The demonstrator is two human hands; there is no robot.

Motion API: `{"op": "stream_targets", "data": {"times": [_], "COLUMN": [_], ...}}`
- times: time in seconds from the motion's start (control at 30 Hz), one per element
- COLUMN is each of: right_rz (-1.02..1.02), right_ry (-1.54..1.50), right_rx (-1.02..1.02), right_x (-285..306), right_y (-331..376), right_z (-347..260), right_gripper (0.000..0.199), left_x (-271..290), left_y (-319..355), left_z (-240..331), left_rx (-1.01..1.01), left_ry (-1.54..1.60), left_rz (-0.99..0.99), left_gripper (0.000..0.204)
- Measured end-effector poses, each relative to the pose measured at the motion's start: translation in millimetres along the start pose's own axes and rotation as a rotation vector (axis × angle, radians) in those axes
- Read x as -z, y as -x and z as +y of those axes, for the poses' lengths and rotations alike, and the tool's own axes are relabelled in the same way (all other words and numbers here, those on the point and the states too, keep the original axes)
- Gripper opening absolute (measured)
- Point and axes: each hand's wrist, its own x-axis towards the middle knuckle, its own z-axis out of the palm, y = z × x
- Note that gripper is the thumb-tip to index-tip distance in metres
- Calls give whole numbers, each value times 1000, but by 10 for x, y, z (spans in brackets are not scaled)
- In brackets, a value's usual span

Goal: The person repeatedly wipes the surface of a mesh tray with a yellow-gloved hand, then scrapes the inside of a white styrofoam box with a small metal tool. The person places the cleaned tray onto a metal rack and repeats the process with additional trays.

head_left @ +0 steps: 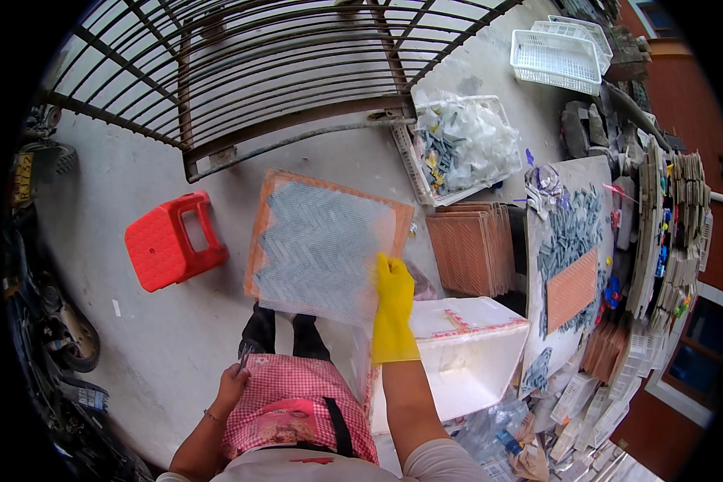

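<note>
Tile sheet (321, 249), grey herringbone under pale mesh, and we are seeing it lying on an orange board (405, 221) at twelve o'clock from our waist! Nearest, toward half past ten, our bare left hand (231, 384) is hanging beside the checked apron (285, 377), fingers partly curled by a slim dark object (246, 353); whether they are gripping it, we cannot tell. At one o'clock our yellow-gloved right hand (394, 301) is clasping the sheet's right edge, fingers folded firmly over it. We are judging this a one-handed holding step; the next move is probably calling for a steady, level board and a second supporting hand. Onto the writing: at two o'clock the foam box (442, 365) is wearing red-printed tape (458, 323), too small for reading. Farther out, at half past ten, a yellow plate (22, 178) is showing dark characters. We are spotting no clear brand.
</note>
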Motion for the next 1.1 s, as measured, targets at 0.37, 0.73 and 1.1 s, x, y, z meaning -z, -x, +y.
{"op": "stream_targets", "data": {"times": [0.37,0.73,1.1], "right_rz": [-96,-70,-104], "right_ry": [-146,19,-22], "right_rx": [-69,-40,-77], "right_x": [-52,-67,-157], "right_y": [-79,-41,-94], "right_z": [111,82,235], "right_gripper": [44,34,37], "left_x": [-279,-885,-760], "left_y": [-326,-739,-916], "left_z": [-7,232,430], "left_rx": [-95,-7,248], "left_ry": [-155,503,800], "left_rz": [-29,-90,-237], "left_gripper": [18,19,20]}}
